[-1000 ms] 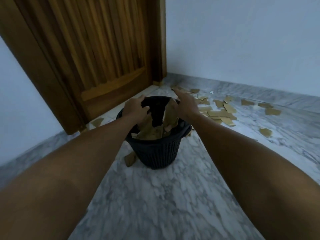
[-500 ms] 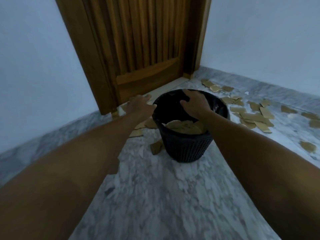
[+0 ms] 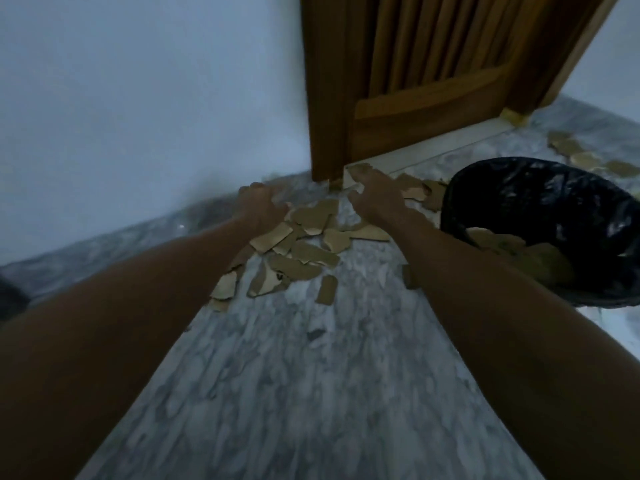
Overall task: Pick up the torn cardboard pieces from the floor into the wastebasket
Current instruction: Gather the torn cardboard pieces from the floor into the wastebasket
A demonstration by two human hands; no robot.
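Both hands seemingly empty over cardboard pieces [image 3: 298, 251]

- A wooden door [image 3: 433, 74] with vertical slats is standing at the top right.
- A plain pale wall [image 3: 149, 98] is running left of the door.
- A grey-veined marble floor [image 3: 311, 393] is spreading below the door, dimly lit.

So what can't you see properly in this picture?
All in the head view:
- Wastebasket: right edge cuts off its far side.
- Left hand: blurred; fingers and grip unclear.
- Cardboard: some pieces run under the left arm and right hand.
- Door: top cut off by the frame.
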